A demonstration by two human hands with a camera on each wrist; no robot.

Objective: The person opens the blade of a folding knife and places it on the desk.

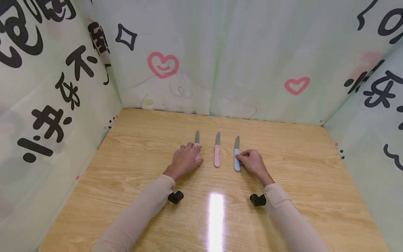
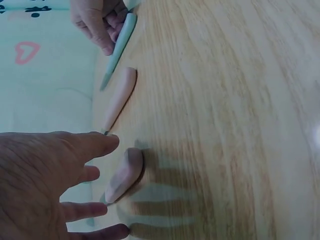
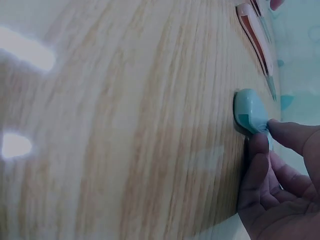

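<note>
Three small knives lie in a row on the table, blades pointing away from me. On the right, the thumb and fingers of my right hand (image 1: 253,162) pinch the handle of the blue knife (image 1: 237,165), which lies on the wood. A pink knife (image 1: 217,155) rests in the middle with neither hand on it. My left hand (image 1: 185,159) is above the left pink knife (image 1: 197,138), covering most of its handle in the head view. In the left wrist view its fingers are spread and fairly straight around that knife's pink handle (image 2: 126,172), not gripping it.
The wooden table (image 1: 151,133) has white printed curtains (image 1: 220,70) along its back and both sides. A black wrist device (image 1: 175,197) sits at the left cuff and another black device (image 1: 257,200) at the right cuff. Light glares off the near tabletop.
</note>
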